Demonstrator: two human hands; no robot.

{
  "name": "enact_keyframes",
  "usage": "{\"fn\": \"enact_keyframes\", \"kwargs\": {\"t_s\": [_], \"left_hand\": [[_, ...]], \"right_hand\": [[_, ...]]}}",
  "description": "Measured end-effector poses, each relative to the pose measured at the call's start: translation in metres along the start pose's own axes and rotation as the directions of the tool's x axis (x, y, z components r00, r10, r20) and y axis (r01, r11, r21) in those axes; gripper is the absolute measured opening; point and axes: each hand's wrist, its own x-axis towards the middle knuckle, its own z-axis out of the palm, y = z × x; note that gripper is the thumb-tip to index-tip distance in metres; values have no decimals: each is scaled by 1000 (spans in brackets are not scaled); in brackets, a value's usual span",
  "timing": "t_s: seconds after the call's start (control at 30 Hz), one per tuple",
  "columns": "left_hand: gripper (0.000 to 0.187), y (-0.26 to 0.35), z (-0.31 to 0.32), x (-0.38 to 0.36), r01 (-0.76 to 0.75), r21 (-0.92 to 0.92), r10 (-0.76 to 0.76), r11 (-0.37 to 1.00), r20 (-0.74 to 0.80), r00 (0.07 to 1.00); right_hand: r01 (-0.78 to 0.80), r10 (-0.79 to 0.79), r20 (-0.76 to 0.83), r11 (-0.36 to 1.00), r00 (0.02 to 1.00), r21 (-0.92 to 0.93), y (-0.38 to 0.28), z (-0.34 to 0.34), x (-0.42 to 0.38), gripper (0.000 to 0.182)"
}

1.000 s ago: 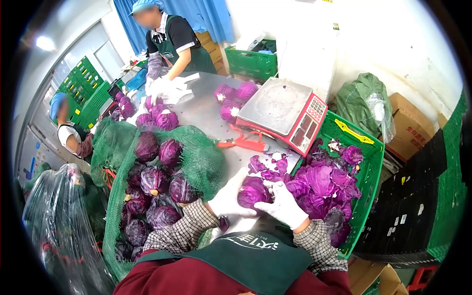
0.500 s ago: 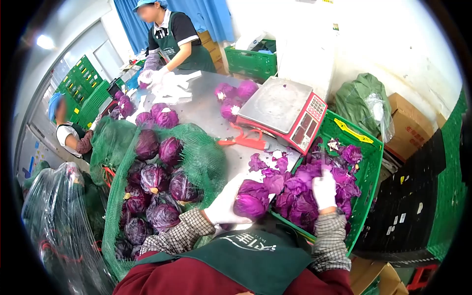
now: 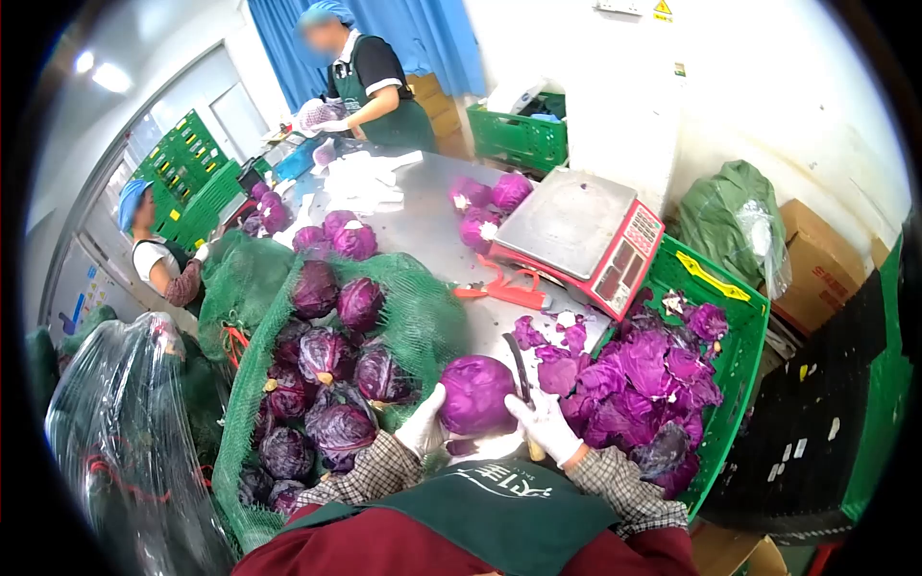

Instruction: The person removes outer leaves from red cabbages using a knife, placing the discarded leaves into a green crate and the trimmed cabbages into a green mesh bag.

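A round red cabbage (image 3: 476,393) sits on the steel table (image 3: 423,230) right in front of me. My left hand (image 3: 424,424), in a white glove, grips its left side. At the cabbage's right side my gloved right hand (image 3: 544,425) holds a knife (image 3: 520,373), blade pointing up and away along the head. Loose purple leaves (image 3: 552,341) lie on the table just beyond.
A green net sack (image 3: 317,374) of red cabbages lies open at left. A green crate (image 3: 735,355) of trimmed leaves stands at right, a scale (image 3: 581,235) behind it. Two other people work at the far end and left. A plastic-wrapped bundle (image 3: 125,422) stands at lower left.
My right hand has come back from the leaf crate to the cabbage and now holds a knife. The cabbage has been turned with its smooth side up. The view shifted slightly.
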Motion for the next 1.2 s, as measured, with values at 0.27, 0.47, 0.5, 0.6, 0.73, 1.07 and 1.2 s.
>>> {"fn": "enact_keyframes", "kwargs": {"t_s": [0.27,0.47,0.5,0.6,0.73,1.07,1.2], "left_hand": [[54,51,39,21,1,-546,304,838,469,829],[74,81,31,39,170,-450,289,877,774,563],[76,85,29,36,119,-446,303,887,757,579],[85,102,24,24,-59,-389,339,919,706,622],[97,121,23,1,-382,-161,396,910,608,688],[137,145,84,4,-617,785,431,52,540,723],[139,141,64,23,-585,662,443,469,397,804]], "right_hand": [[-21,-120,126,636,985,771,-122,-54,16,39],[-427,236,422,788,875,444,-35,-15,23,33],[-517,324,474,776,818,362,-33,-10,21,32],[-456,432,154,794,889,402,-16,-29,26,19],[-261,401,-295,871,867,416,-9,-83,34,22],[-182,42,195,586,980,789,-129,-30,73,83],[-180,81,171,675,982,715,-129,-30,85,76]]}}
